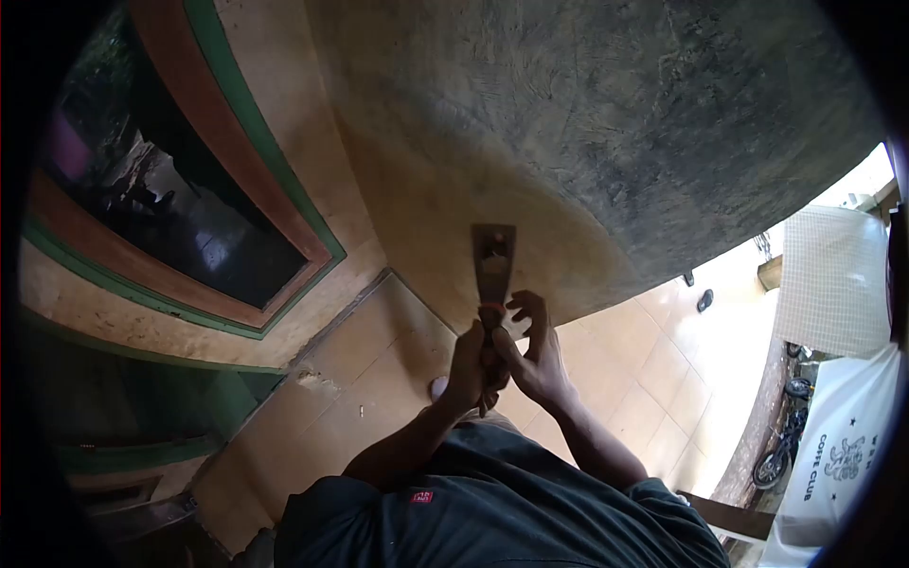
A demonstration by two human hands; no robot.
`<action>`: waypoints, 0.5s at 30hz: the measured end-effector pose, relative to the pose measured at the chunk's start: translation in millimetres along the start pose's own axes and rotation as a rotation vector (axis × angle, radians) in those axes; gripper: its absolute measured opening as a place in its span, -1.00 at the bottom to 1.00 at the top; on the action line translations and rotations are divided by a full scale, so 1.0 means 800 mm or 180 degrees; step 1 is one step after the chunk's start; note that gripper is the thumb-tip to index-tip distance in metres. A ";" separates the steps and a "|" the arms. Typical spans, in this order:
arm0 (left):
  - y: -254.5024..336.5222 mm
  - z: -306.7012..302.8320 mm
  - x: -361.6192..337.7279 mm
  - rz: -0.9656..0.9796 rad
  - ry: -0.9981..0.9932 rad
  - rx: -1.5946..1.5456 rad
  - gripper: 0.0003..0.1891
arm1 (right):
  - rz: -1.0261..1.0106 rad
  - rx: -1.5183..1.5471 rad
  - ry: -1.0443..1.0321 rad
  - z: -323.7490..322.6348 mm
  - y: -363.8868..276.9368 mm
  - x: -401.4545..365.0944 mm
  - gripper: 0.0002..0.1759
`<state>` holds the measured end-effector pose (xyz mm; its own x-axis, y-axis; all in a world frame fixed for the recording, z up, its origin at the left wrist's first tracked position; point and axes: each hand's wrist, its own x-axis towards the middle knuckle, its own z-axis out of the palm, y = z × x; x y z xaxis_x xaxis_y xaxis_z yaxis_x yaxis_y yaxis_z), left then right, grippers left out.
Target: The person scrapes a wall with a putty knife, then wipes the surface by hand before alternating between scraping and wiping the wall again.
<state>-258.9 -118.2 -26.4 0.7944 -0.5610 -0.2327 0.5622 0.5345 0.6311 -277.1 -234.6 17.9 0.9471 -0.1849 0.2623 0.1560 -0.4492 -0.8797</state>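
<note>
A putty knife (493,265) points away from me, its flat blade up and its handle toward my body. There is a reddish band where the blade meets the handle. My left hand (465,367) is closed around the handle from the left side. On the other side, my right hand (542,364) has its thumb pressed on the handle, with the forefinger raised and curled beside the blade's base; its lower fingers are partly hidden. Behind the blade stands a wall (426,189), tan low down and covered in a dark grey rough coat (606,114) higher up.
At left is a window (189,208) with a green and brown frame. Tan floor tiles (379,369) lie below. Dark footwear (704,300) is on the floor at right, near a hanging white banner (838,464) and a parked motorbike (778,454).
</note>
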 end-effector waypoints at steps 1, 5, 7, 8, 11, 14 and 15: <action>-0.018 0.002 -0.006 0.0000 0.0213 0.0166 -0.42 | 0.0444 0.0606 -0.0265 0.004 0.011 -0.015 -0.55; -0.054 -0.007 -0.021 -0.0059 0.0322 0.0876 -0.47 | 0.1019 0.1496 -0.0579 0.010 0.039 -0.049 -0.60; -0.043 -0.008 -0.034 -0.0575 -0.0023 0.1287 -0.48 | 0.1515 0.1028 -0.0694 0.001 0.036 -0.054 -0.65; -0.046 -0.006 -0.037 -0.0092 0.0182 0.1980 -0.48 | 0.1679 0.1137 -0.0768 -0.003 0.035 -0.056 -0.66; -0.023 -0.004 -0.055 -0.0497 0.1020 0.2017 -0.49 | 0.1160 0.0985 -0.0579 -0.002 0.042 -0.056 -0.59; -0.018 -0.050 -0.069 0.0336 0.1560 0.2466 -0.61 | 0.1436 0.1422 -0.0535 0.000 0.049 -0.059 -0.63; -0.014 -0.052 -0.072 0.0593 0.1763 0.2552 -0.63 | 0.1840 0.1583 -0.0746 -0.014 0.035 -0.054 -0.65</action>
<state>-301.2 -65.7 -50.7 0.9644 -0.0277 -0.2629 0.2581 -0.1165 0.9591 -317.1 -249.3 -13.9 0.9419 -0.0559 -0.3313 -0.3235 0.1146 -0.9392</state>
